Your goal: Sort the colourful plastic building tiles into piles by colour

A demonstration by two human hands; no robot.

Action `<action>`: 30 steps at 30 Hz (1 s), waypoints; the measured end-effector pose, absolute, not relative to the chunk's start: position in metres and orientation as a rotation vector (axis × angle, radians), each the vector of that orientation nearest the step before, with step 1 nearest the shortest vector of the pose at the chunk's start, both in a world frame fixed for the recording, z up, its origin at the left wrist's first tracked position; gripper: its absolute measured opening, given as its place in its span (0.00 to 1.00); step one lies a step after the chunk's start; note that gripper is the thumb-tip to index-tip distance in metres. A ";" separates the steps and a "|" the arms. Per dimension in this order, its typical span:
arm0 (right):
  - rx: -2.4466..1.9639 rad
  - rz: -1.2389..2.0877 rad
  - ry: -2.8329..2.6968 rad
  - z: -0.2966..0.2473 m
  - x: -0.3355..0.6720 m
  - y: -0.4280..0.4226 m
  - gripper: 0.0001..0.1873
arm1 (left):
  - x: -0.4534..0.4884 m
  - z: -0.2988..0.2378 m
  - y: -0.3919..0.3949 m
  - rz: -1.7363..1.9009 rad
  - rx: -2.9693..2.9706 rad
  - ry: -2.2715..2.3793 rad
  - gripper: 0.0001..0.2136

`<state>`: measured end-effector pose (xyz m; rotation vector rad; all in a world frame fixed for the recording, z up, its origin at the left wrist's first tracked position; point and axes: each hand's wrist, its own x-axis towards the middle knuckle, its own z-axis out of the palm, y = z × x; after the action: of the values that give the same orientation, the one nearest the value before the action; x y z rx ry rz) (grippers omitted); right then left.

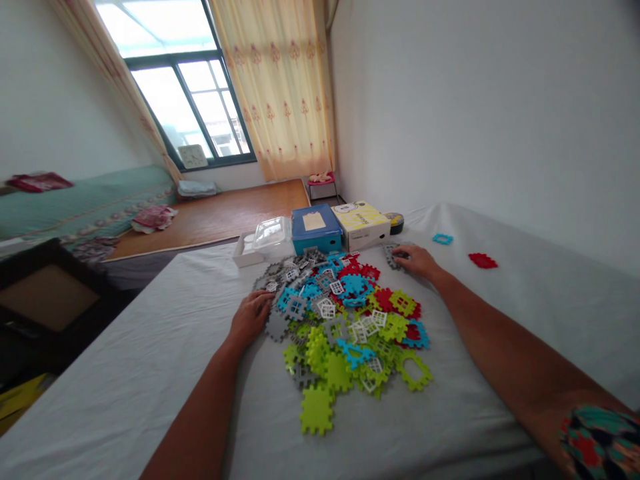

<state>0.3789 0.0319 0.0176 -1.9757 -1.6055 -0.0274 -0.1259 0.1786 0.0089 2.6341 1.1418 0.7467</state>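
Note:
A mixed pile of flat plastic interlocking building pieces with notched edges lies on the white-sheeted surface (200,347). Lime-green pieces (337,373) are at the near side, blue ones (355,285) and red ones (384,298) further back. At the pile's left edge, my left hand (250,317) rests with loosely bent fingers against the grey pieces (277,327); nothing shows in its grip. Right of the pile's far end, my right hand (416,260) has its fingers closed on a grey interlocking piece (390,256), lying low at the sheet.
Behind the pile stand a white box with a clear plastic lid (273,235), a blue box (316,230) and a yellow-and-white box (361,225). A blue frame piece (443,239) and a red piece (483,261) lie apart at right, near the wall (480,113).

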 end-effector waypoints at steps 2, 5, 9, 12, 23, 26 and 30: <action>-1.999 0.016 -1.604 0.020 0.378 0.030 0.16 | -0.126 0.009 0.178 0.747 2.630 1.148 0.17; -2.020 0.017 -1.564 0.021 0.373 0.030 0.16 | -0.126 0.009 0.178 0.749 2.625 1.151 0.17; -2.015 -0.066 -1.519 0.019 0.365 0.032 0.16 | -0.125 0.010 0.176 0.763 2.624 1.159 0.17; -2.015 -0.180 -1.508 0.025 0.359 0.033 0.13 | -0.125 0.011 0.176 0.760 2.625 1.158 0.17; -1.169 0.223 -2.167 0.077 0.211 0.013 0.19 | -0.124 0.011 0.175 0.751 2.637 1.143 0.17; -1.068 0.264 -2.356 0.078 0.185 0.003 0.23 | -0.124 0.012 0.174 0.750 2.641 1.149 0.17; -1.074 0.361 -2.412 0.074 0.181 0.000 0.18 | -0.124 0.013 0.174 0.747 2.653 1.143 0.17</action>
<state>0.1808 0.0001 0.0745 -1.0742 -2.4116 0.3607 -0.1244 0.1744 0.0129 2.6526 1.1426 0.7466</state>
